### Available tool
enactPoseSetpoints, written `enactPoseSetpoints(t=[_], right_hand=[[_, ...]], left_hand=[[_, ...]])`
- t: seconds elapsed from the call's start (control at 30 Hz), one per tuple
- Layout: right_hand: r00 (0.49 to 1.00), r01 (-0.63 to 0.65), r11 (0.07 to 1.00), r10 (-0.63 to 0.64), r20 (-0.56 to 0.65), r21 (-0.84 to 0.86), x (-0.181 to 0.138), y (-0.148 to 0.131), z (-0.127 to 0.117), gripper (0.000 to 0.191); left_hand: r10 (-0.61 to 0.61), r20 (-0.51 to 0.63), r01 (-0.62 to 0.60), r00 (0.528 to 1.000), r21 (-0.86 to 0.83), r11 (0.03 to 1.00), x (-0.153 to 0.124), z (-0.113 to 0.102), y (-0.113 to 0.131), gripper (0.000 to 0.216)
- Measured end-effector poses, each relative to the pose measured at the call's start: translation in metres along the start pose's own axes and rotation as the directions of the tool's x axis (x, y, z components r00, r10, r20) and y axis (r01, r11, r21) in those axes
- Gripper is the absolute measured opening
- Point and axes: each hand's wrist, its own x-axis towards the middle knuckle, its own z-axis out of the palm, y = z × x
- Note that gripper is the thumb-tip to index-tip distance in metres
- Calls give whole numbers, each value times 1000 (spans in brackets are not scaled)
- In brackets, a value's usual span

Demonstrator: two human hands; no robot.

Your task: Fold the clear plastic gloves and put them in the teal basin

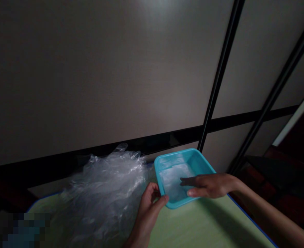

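Observation:
A turquoise plastic basin (205, 163) sits on the green tabletop, with a flat stack of clear plastic gloves or sheets (174, 177) lying inside it; which of the two I cannot tell. My left hand (152, 203) grips the basin's near left corner, thumb over the rim. Over the basin's right side reaches my right hand (208, 186), fingers stretched out above the clear plastic. Whether its fingertips touch the plastic is unclear. To the left of the basin lies a loose heap of clear disposable plastic gloves (113, 189).
The green table (177, 227) has a blue edge. Behind it stands a wardrobe (115, 79) with pale sliding panels and black strips. A dark object (278, 172) is at the far right, off the table. The lower left corner is pixelated.

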Motion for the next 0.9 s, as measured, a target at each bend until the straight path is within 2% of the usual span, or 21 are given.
enactPoseSetpoints(t=[0.1,0.4,0.53,0.63,0.9], right_hand=[[998,-37,999,37,49,-3,4,-5,2,73],[982,-177,981,181,45,-85,19,-1,6,82],[993,-117,992,117,6,-50,20,-6,5,77],[995,-94,993,95,19,-70,27,-11,4,76],[981,-191,967,195,11,-168,38,-5,7,78]], left_hand=[[0,4,0,1000,-14,1000,0,0,0,13],[5,10,-5,1000,1,1000,-1,0,-1,12],[-18,20,18,1000,-22,1000,0,0,-1,11],[-10,23,10,1000,-20,1000,1,-2,-4,14],[-14,29,14,999,-18,1000,5,-3,-7,18]])
